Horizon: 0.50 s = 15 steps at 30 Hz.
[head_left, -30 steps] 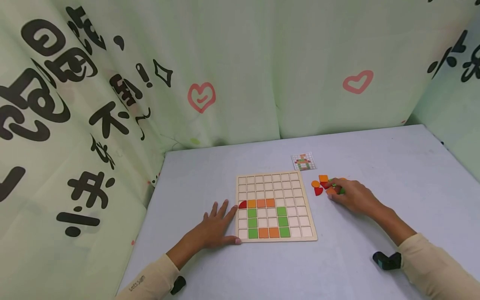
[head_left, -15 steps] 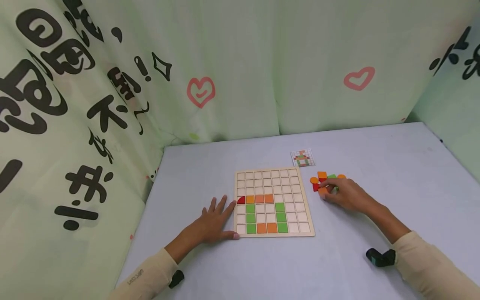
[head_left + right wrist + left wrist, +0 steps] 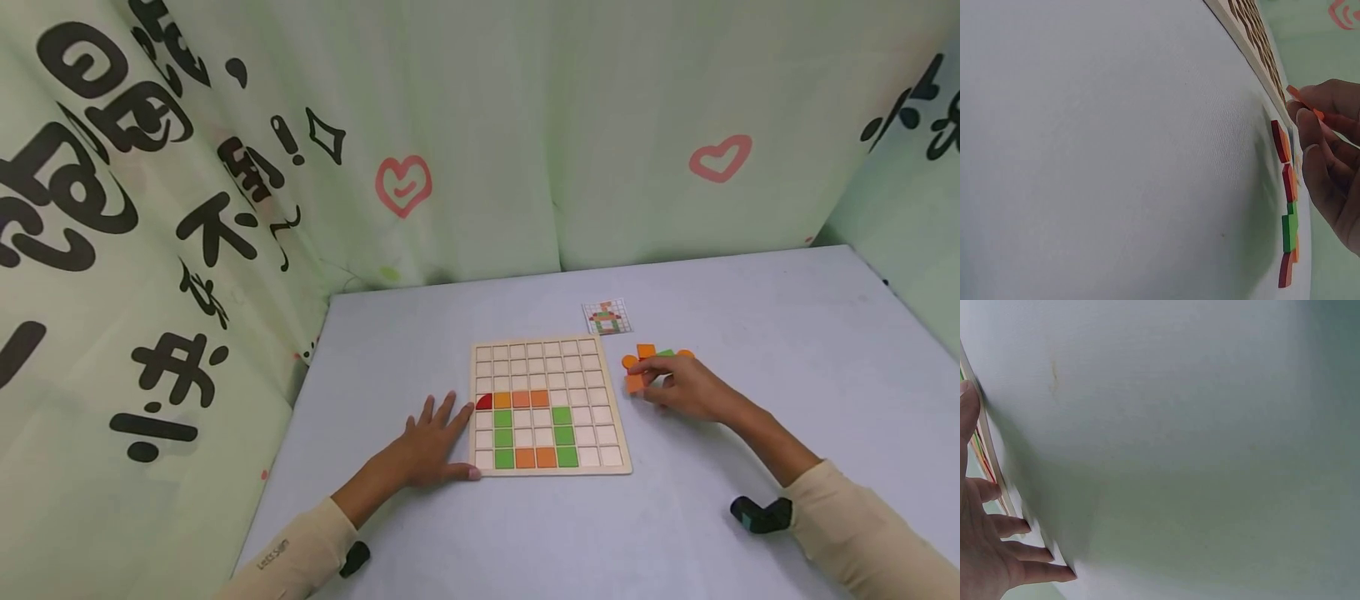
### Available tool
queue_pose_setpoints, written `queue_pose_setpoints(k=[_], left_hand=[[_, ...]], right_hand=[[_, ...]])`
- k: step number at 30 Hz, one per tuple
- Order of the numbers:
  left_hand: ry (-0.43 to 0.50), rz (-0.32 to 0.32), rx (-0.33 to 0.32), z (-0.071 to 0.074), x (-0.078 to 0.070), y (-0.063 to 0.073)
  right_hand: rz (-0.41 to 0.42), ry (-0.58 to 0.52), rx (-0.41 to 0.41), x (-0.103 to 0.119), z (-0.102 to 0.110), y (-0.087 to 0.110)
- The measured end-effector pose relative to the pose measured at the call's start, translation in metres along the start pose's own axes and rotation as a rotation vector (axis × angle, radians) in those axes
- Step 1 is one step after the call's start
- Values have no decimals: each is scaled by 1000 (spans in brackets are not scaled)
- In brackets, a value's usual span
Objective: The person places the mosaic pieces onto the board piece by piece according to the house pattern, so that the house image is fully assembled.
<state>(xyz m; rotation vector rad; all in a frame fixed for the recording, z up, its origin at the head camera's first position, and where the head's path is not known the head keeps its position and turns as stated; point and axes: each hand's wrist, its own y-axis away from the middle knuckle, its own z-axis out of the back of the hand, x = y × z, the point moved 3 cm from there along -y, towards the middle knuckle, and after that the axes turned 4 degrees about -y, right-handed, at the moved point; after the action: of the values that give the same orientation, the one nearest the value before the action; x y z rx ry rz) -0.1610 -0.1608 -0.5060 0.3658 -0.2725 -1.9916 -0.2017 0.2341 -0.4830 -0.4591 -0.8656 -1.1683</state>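
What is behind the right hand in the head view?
Beyond the right hand, a green tile and an orange piece show in part. The hand covers the rest of them and any others directly behind, so their number cannot be told.

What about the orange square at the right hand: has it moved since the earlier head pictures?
Yes: the orange square, pinched by the right hand, has moved left, toward the board, in the head view.

Soft diffuse light, dimmer wrist views, blurry-edged shadow beside left hand [image 3: 986, 547]
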Motion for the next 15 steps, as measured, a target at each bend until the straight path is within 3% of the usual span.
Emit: queue_pose_setpoints(k=[15], left_hand=[[7,-10,-1,0,0,1]], right_hand=[[26,-112,31,8,-13,-5]])
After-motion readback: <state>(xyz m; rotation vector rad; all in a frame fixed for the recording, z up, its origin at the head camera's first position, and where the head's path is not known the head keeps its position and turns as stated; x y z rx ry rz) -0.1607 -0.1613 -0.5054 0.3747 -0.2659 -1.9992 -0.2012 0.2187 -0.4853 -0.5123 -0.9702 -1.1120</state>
